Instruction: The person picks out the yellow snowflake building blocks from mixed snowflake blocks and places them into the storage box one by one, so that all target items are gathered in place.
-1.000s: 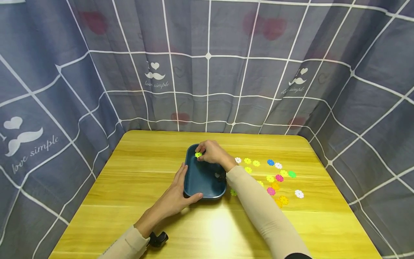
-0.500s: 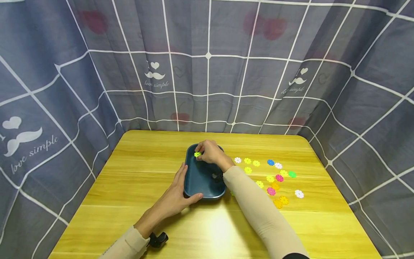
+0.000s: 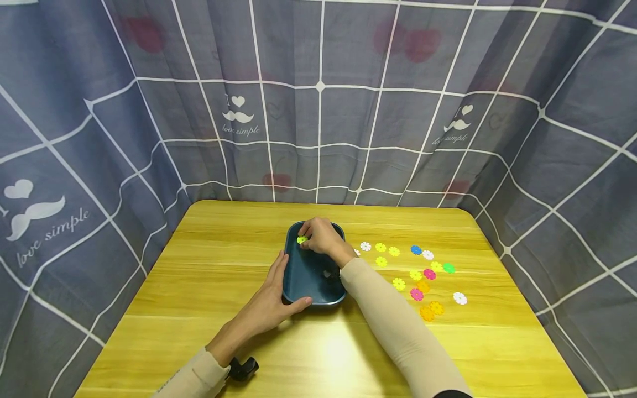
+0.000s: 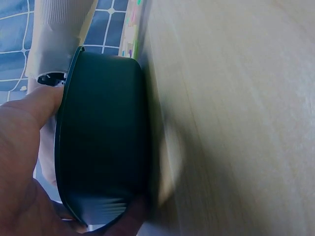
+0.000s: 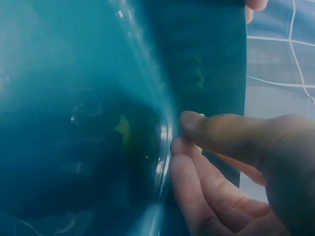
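Observation:
A dark blue-green, rounded rectangular tray (image 3: 311,279) lies on the wooden table. My left hand (image 3: 266,304) holds its near left corner, fingers along the left side and thumb over the near rim. In the left wrist view, the thumb of that hand (image 4: 22,128) reaches the rim of the tray (image 4: 101,132). Inside the far left part of the tray, my right hand (image 3: 322,236) pinches a yellow-green flower-shaped piece (image 3: 302,240) between thumb and fingers. The right wrist view shows the fingertips close to the tray's inner wall (image 5: 216,64), mostly hiding the piece.
Several flower-shaped pieces lie scattered on the table right of the tray, among them a blue one (image 3: 416,250), a green one (image 3: 449,268), a pink one (image 3: 416,294) and an orange one (image 3: 427,313). A gridded curtain (image 3: 348,121) hangs around the table.
My right hand has shifted slightly left and toward me inside the tray, still pinching the yellow-green piece. The left hand and the tray have stayed in place.

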Tool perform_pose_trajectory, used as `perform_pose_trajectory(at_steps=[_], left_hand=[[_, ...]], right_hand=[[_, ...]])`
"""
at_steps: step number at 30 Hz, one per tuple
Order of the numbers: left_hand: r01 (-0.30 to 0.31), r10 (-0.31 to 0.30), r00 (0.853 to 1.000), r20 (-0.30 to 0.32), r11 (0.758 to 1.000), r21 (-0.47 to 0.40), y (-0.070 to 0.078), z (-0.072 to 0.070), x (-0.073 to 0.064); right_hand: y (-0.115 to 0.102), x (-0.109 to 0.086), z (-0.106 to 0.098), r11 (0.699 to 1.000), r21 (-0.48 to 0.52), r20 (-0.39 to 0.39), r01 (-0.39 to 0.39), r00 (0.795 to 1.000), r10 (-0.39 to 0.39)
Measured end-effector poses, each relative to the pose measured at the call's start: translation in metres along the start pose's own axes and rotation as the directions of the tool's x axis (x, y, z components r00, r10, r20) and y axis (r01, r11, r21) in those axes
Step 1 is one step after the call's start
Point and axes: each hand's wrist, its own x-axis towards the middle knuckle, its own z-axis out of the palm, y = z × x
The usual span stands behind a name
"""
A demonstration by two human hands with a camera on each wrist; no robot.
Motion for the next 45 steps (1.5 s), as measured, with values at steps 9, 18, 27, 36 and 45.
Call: perform_pose_trajectory(at_steps=[9, 18, 27, 36, 45], left_hand=[[0.001, -0.001, 1.0, -0.002, 1.0, -0.001, 0.0, 0.0, 0.0], [0.005, -0.005, 1.0, 0.001, 1.0, -0.001, 0.001, 0.0, 0.0], [0.0, 0.0, 1.0, -0.001, 1.0, 0.004, 0.0, 0.001, 0.0], [0.001, -0.001, 1.0, 0.002, 1.0, 0.008, 0.0, 0.001, -0.001], [-0.003, 0.003, 1.0, -0.003, 1.0, 0.017, -0.001, 0.001, 0.001]], right_hand=[[-0.005, -0.001, 0.001, 1.0, -0.026, -0.025, -0.009, 1.0, 0.009], [-0.004, -0.003, 0.002, 1.0, -0.031, -0.035, -0.002, 0.999, 0.001], [-0.002, -0.003, 0.004, 0.998, -0.069, -0.024, 0.001, 1.0, -0.002], [-0.007, -0.007, -0.004, 0.999, -0.05, 0.003, -0.019, 1.0, 0.019], [-0.012, -0.013, -0.016, 0.999, -0.05, 0.024, 0.018, 1.0, -0.017]])
